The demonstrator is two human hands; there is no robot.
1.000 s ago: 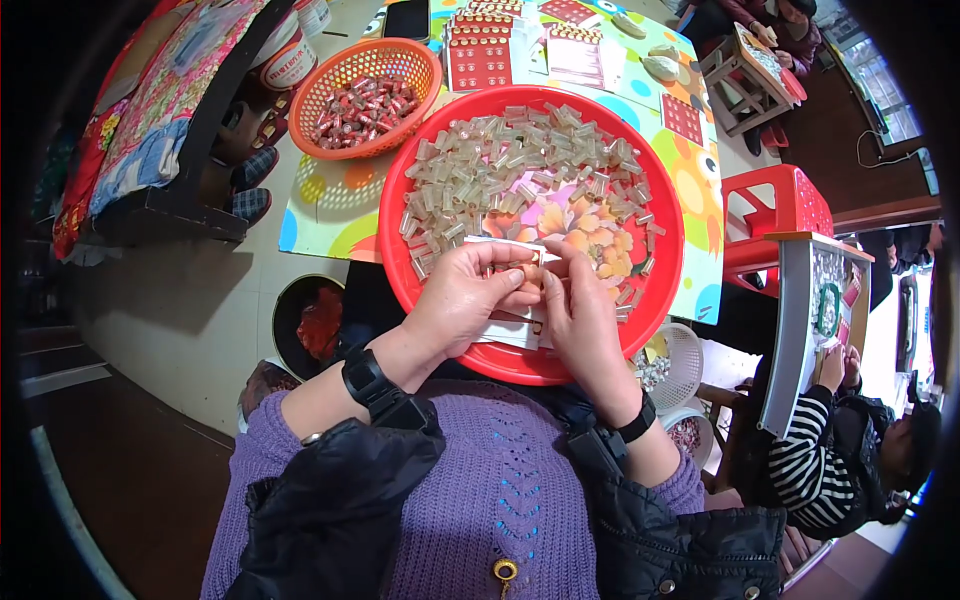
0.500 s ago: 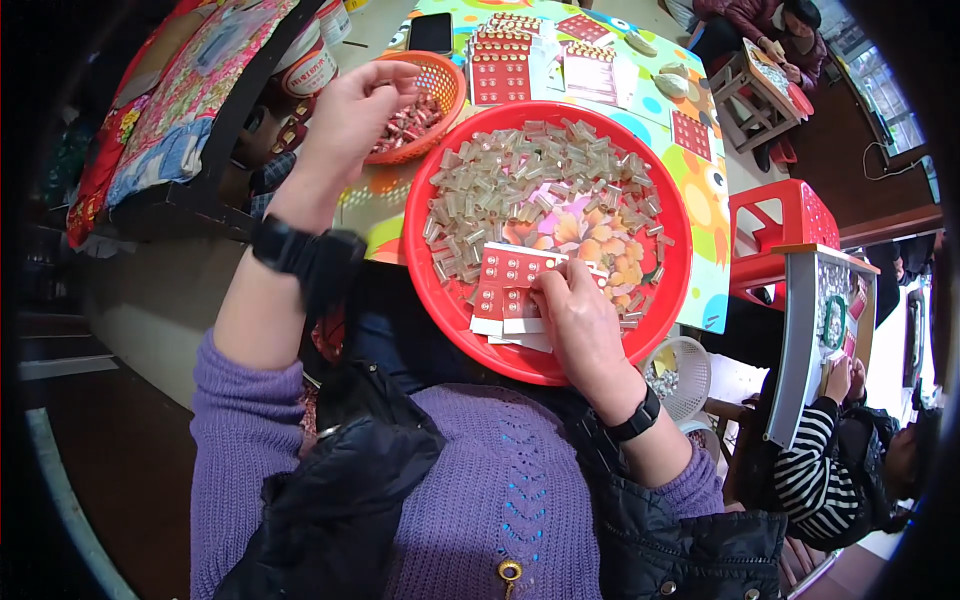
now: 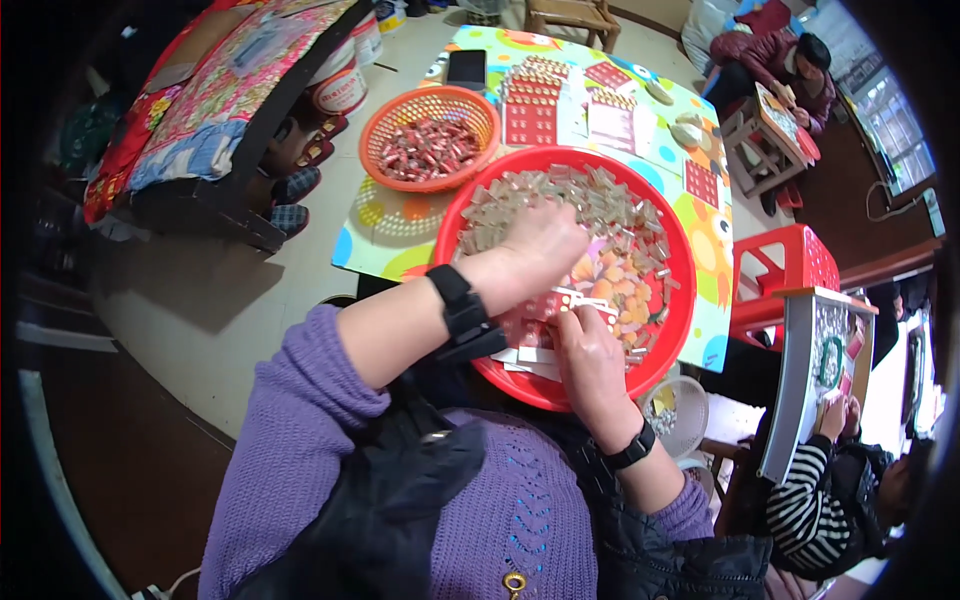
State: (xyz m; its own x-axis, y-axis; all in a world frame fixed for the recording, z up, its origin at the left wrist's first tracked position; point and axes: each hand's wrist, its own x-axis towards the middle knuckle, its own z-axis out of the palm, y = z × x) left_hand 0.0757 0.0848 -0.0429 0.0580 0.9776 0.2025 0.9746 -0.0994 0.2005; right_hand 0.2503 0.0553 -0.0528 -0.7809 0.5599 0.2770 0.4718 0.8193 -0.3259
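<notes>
Card sheet [image 3: 575,302] between both hands.

We sat in what looked like a home used for piecework. A low tabletop [image 3: 400,225] wore a bright cartoon-patterned cloth, and on it stood a red basin [image 3: 680,300] heaped with small pale pieces and an orange basket [image 3: 385,120] of red ones. A bed [image 3: 200,100] with a flowered quilt stood just beside it, slippers [image 3: 290,185] on the bare floor [image 3: 200,310] beneath. Red plastic stools [image 3: 780,275] stood near us, and other people [image 3: 830,500] sat working nearby at small boards of their own.
</notes>
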